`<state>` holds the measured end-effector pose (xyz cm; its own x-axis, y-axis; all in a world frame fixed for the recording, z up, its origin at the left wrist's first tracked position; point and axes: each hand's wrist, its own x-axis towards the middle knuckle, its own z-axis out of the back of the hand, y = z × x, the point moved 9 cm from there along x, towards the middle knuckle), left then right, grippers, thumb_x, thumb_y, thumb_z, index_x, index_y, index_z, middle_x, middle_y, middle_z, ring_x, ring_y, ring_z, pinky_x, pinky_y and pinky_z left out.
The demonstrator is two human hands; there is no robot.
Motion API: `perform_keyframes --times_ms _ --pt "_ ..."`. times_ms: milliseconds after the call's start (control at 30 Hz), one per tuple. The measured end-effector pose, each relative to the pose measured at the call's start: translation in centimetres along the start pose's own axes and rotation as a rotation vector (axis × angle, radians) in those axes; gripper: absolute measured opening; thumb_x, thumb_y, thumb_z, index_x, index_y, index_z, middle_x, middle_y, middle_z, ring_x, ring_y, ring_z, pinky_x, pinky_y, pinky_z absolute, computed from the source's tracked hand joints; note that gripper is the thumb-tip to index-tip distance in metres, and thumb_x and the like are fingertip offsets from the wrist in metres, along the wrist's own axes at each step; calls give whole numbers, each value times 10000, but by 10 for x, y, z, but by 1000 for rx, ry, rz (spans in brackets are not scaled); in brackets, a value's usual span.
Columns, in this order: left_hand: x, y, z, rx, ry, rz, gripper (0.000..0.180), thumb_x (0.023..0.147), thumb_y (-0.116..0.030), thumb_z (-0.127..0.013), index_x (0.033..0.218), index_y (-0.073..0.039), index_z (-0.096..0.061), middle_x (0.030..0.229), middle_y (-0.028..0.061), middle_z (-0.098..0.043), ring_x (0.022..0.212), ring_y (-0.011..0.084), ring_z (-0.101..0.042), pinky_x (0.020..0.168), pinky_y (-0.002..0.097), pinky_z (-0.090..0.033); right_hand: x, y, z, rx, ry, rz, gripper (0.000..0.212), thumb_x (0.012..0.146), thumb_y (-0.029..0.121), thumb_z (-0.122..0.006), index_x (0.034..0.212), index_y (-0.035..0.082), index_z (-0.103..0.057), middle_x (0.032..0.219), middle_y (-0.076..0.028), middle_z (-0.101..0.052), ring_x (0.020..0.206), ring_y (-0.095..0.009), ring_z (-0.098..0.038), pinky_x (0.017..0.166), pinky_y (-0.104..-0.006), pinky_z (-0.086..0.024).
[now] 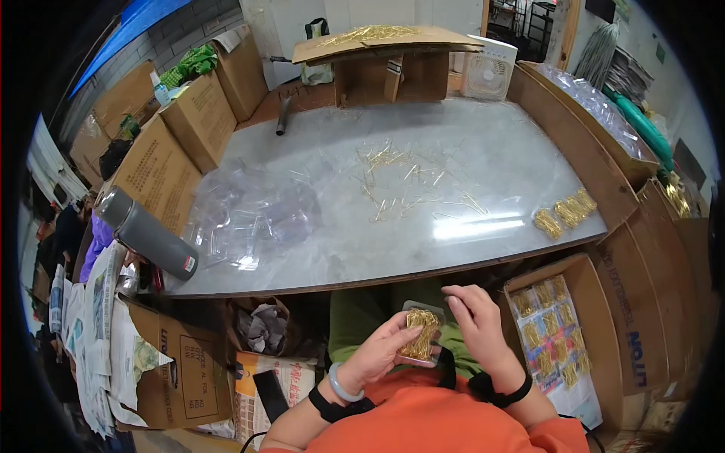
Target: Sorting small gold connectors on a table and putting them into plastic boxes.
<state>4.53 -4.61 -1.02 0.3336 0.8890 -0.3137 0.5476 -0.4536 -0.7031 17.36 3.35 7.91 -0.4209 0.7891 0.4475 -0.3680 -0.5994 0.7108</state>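
Observation:
In my lap area, just below the table's front edge, my left hand (383, 342) grips a small clear plastic box (424, 362). A dense bundle of thin gold-coloured wire pins (421, 332) fills it, with my thumb lying across them. My right hand (477, 321) is raised beside the box on its right, fingers apart and holding nothing that I can see. On the grey tabletop (332, 257) beyond, loose gold pins (404, 170) lie scattered. Several bundles of the same pins (566, 211) sit in a row near the right edge.
Empty clear plastic boxes (253, 211) are heaped on the table's left, behind a grey bottle (147, 232). A cardboard carton (612, 355) at lower right holds packed pin boxes (551, 328). At the back stand a cardboard shelf (355, 79) and a white fan (489, 69).

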Motion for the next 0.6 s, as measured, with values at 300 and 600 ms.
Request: perform_keyframes --times_ms 300,600 --pt "-1 17 -22 -110 267 168 852 1029 -717 -248 1528 -38 -373 1345 250 -612 1148 444 -675 895 522 -623 -53 -48 -26 736 334 -719 226 1009 216 -683 1062 -1 -721 815 -20 -664 665 -91 -609 579 -250 -522" --pt "44 -12 -39 22 256 112 1116 902 -875 -123 1625 -26 -137 1419 384 -507 1202 508 -625 833 505 -643 -23 -115 58 740 -384 -689 186 998 173 -676 1009 -11 -698 812 -44 -675 635 -116 -645 543 -258 -569"
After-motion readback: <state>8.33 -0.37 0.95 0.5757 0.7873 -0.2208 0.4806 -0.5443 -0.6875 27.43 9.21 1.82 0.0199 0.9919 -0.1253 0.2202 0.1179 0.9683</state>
